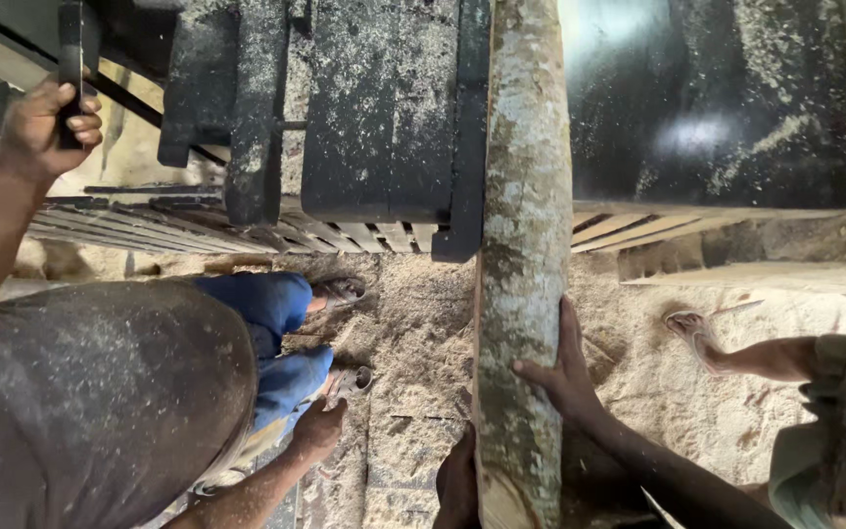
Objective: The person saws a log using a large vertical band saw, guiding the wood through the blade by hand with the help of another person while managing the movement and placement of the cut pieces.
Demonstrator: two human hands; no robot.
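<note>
A long log (521, 245) with pale, mottled bark runs up the middle of the view, its far end beside a black, sawdust-covered machine (384, 108). My right hand (568, 377) lies against the log's right side, fingers spread over the bark. My left hand (457, 485) shows only partly at the bottom edge, pressed to the log's left side near its cut end.
A co-worker in a grey shirt (90, 411) and blue trousers stands at left, one hand (51, 122) on a black lever, the other hand (320, 431) hanging low. Another person's bare foot (692, 328) rests on the sawdust-covered floor (413, 323) at right. Wooden slats (178, 230) lie under the machine.
</note>
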